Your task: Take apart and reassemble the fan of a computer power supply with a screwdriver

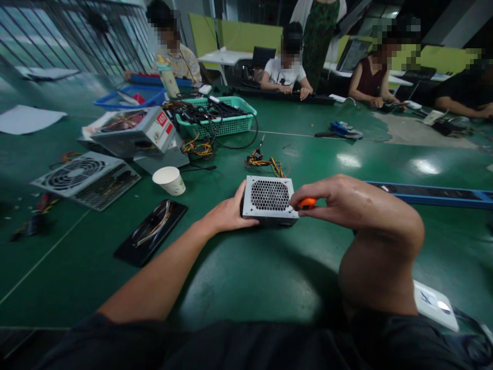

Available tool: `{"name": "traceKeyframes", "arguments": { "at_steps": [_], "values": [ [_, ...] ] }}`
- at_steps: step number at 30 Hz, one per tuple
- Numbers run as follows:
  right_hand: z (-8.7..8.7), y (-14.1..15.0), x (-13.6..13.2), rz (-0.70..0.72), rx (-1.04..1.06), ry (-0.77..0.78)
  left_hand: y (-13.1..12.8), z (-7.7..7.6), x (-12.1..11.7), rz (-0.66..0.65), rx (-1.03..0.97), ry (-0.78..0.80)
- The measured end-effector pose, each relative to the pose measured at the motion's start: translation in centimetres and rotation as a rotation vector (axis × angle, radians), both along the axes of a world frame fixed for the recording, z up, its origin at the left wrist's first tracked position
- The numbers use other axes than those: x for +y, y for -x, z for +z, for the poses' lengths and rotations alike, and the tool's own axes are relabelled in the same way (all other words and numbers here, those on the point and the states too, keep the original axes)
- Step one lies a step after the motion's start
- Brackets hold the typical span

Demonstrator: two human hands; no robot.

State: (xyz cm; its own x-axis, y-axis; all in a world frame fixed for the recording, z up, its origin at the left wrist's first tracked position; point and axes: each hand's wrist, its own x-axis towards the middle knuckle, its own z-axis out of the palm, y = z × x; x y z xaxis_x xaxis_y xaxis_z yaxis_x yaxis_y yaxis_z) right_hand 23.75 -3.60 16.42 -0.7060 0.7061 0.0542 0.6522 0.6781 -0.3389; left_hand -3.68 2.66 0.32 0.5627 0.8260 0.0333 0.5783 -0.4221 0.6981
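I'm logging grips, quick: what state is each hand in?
Left hand: holding the metal box by its side.
Right hand: closed, holding the orange-handled tool.

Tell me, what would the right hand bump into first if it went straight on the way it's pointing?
Probably the grey metal box, just ahead of the right hand and the orange-handled tool it holds. Depth is unclear, so the hand may already be touching it.

Seemingly an electronics workshop: stacked power supplies (pixel 134 136), cable-filled basket (pixel 234 127), green bench (pixel 231 277).
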Motion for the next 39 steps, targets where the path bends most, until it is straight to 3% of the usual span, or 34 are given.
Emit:
{"name": "traceKeyframes", "arguments": {
  "at_steps": [5, 10, 18, 26, 35, 39],
  "values": [
    [0.0, 0.0, -0.7, 0.098, -0.024, 0.014, 0.1, 0.0, 0.0, -0.010, -0.003, -0.011],
    [-0.2, 0.1, -0.8, 0.096, -0.024, 0.051, 0.2, 0.0, 0.1, -0.024, 0.014, -0.025],
    [-0.4, 0.3, 0.5, -0.041, -0.068, 0.110, 0.2, -0.3, 0.1, -0.061, 0.005, -0.065],
    [-1.0, 0.2, 1.7, -0.197, -0.018, 0.049, 0.3, -0.3, 0.1, -0.056, 0.014, -0.074],
    [-1.3, 0.0, 2.2, -0.240, 0.036, 0.039, 0.3, -0.8, 0.3, -0.057, 0.024, -0.106],
    [-0.9, 0.1, 1.6, -0.161, 0.003, 0.087, 0.5, -1.0, 0.5, -0.067, 0.042, -0.129]
  ]
}}
